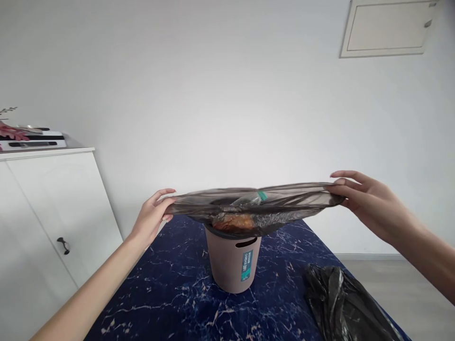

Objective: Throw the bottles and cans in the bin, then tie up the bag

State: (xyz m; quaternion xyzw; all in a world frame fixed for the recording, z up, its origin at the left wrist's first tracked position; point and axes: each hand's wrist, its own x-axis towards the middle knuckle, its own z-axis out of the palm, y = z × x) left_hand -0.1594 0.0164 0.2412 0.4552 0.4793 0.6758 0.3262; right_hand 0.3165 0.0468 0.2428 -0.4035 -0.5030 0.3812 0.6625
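"where was the dark bag [284, 219]?"
"stretched across the bin's [229, 265] top. left hand [151, 217] and right hand [369, 201] each pinched one end, closed on its thin film."

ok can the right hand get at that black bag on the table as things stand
Probably, if the right hand lets go of the stretched liner; nothing seems to cover the black bag.
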